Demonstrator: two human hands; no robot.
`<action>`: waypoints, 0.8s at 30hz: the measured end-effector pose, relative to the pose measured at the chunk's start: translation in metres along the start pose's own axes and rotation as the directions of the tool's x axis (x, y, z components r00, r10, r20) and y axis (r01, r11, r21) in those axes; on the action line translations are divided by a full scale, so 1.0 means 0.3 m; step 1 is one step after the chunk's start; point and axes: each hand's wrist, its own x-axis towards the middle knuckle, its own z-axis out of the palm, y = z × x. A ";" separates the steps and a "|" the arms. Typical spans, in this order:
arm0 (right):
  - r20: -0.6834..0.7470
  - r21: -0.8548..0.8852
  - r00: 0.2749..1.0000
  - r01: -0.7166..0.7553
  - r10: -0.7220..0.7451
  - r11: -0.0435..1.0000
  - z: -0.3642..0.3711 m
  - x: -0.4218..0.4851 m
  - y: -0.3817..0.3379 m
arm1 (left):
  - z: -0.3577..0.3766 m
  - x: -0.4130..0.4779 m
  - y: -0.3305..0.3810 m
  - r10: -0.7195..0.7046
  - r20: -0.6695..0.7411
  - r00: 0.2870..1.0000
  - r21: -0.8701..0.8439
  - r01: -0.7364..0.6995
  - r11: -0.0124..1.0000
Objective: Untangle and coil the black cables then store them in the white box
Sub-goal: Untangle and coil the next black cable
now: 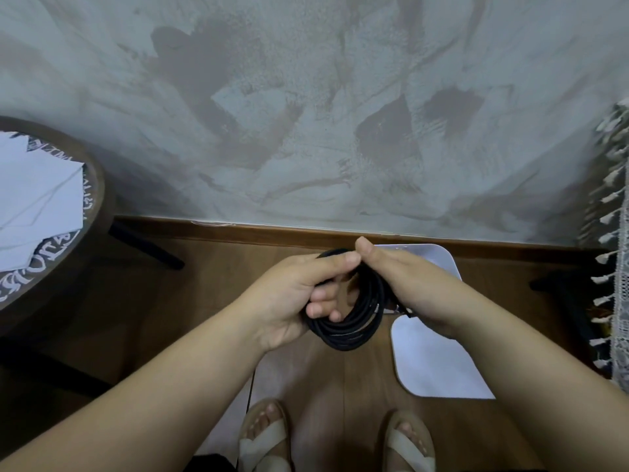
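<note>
A black cable wound into a coil of several loops hangs in the air between both hands. My left hand grips the coil's left side, fingers curled through the loops and thumb on top. On the coil's right side my right hand holds the strands, its thumb meeting the left thumb at the top; its fingers are hidden behind the hand. A thin black strand trails down below my left wrist. The white box lies on the wooden floor under my right hand, partly hidden by it.
A round dark wooden table with white papers stands at the left, its black legs reaching toward the middle. A grey textured wall with a wooden skirting runs behind. A lace cloth with tassels hangs at the right. My sandalled feet are below.
</note>
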 end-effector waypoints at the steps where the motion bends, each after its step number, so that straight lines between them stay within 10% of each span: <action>1: 0.025 0.023 1.000 0.005 -0.005 1.000 0.003 0.002 0.005 | -0.004 0.004 0.004 0.007 -0.033 0.999 -0.049 -0.008 0.999; 17: -0.241 0.607 0.962 0.048 0.126 0.793 0.105 0.024 0.001 | 0.040 0.000 -0.008 0.084 -0.048 0.995 -0.040 -0.086 0.996; 24: -0.195 -0.012 0.981 -0.006 0.004 1.000 0.037 0.021 0.030 | -0.028 0.017 0.023 -0.008 -0.267 0.964 -0.348 -0.088 0.934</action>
